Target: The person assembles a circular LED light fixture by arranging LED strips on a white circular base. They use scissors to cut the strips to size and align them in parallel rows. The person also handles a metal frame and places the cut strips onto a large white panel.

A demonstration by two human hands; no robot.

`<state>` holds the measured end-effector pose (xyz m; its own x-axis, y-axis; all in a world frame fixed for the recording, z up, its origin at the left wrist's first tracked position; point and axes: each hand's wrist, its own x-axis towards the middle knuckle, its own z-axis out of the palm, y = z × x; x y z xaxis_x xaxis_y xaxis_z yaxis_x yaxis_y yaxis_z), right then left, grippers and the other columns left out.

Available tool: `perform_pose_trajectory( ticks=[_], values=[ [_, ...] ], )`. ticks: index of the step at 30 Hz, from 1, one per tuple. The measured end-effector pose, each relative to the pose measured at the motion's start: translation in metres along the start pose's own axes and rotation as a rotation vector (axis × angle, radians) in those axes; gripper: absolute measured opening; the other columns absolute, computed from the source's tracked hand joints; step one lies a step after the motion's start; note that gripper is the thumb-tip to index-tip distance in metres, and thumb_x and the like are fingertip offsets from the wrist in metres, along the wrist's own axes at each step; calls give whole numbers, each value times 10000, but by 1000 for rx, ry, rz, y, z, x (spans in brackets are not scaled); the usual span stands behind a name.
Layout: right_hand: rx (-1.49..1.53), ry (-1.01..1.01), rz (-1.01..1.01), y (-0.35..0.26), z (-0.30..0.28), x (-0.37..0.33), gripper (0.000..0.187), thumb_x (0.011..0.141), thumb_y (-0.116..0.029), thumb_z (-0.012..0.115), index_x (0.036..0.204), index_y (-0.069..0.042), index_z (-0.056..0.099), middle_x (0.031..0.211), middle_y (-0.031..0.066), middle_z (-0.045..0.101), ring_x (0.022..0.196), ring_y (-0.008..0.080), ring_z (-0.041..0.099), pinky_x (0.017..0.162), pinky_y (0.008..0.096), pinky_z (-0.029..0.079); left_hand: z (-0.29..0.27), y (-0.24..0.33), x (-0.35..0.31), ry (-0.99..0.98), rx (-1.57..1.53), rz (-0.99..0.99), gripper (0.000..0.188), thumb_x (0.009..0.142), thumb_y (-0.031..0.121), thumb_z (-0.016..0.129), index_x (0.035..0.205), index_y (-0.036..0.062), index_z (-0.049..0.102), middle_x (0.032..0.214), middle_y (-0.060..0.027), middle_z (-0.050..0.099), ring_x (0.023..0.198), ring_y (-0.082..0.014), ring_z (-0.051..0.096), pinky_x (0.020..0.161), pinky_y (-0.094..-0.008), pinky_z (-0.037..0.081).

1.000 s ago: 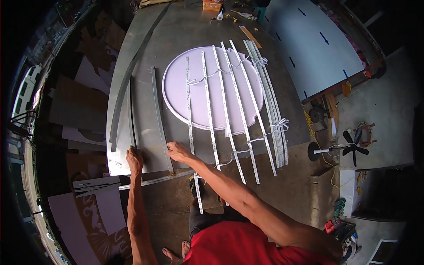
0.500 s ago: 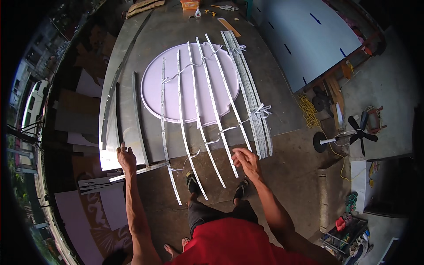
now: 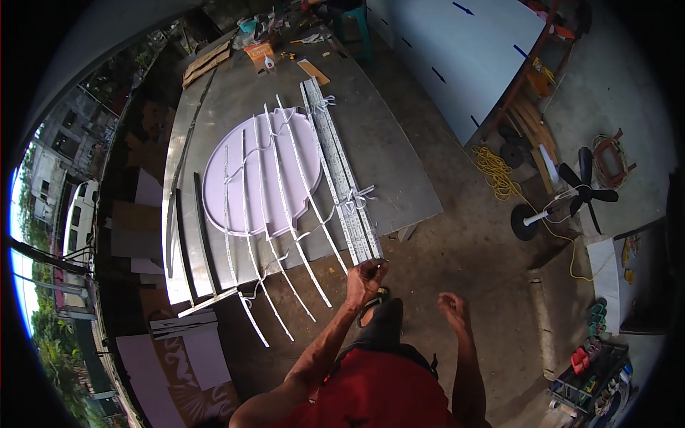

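Observation:
My left hand is closed around the near end of a bundle of long white strips with small dark marks, tied with white cord. My right hand hangs in the air off to the right, fingers loosely curled and apart, holding nothing. Left of the bundle, several separate thin strips, linked by white wires, lie across a round pale lilac panel. Their near ends reach past the table edge. Panel and bundle both rest on a dark metal-topped table.
Dark bars lie along the table's left side. At its far end are an orange box, a white bottle and cardboard pieces. A large pale board, a coiled yellow cord and a fan stand to the right.
My left hand has gone from the dark bars at the left to the bundle's near end. My right hand has moved away rightward from the loose strips. My view has shifted and turned.

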<state>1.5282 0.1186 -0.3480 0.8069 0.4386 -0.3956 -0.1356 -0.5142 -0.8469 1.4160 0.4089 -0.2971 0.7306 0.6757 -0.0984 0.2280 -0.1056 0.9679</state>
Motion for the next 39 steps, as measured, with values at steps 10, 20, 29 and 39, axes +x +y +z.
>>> perform_pose_trajectory(
  ticks=[10, 20, 29, 39],
  values=[
    [-459, 28, -370, -146, -135, 164, 220, 917, -32, 626, 1133, -3, 656, 989, 151, 694, 875, 250, 703, 766, 342, 552, 126, 35, 160, 75, 352, 449, 236, 806, 87, 733, 1041, 65, 731, 930, -116, 707, 862, -323, 654, 780, -412, 527],
    [-944, -399, -444, -154, -222, 419, 247, 949, -100, 577, 1163, 5, 642, 948, 152, 716, 831, 240, 700, 734, 323, 527, 154, 26, 280, 194, 692, 44, 512, 754, 163, 731, 1256, 103, 650, 1394, -31, 462, 1156, -257, 487, 877, -393, 406],
    [-948, -773, 553, -81, -287, 522, 297, 951, -257, 523, 1054, -11, 655, 911, 107, 698, 750, 223, 695, 652, 348, 541, 149, 28, 277, 253, 619, -88, 505, 758, 133, 694, 1262, 136, 666, 1362, -33, 506, 1112, -235, 502, 848, -377, 395],
    [-683, -680, 621, -158, -330, 699, 235, 906, -226, 579, 1002, -24, 652, 809, 69, 646, 637, 211, 627, 526, 370, 500, 170, 63, 306, 207, 731, -310, 640, 692, 78, 757, 1314, 160, 631, 1346, -39, 541, 1154, -302, 520, 907, -442, 409]
  ],
)
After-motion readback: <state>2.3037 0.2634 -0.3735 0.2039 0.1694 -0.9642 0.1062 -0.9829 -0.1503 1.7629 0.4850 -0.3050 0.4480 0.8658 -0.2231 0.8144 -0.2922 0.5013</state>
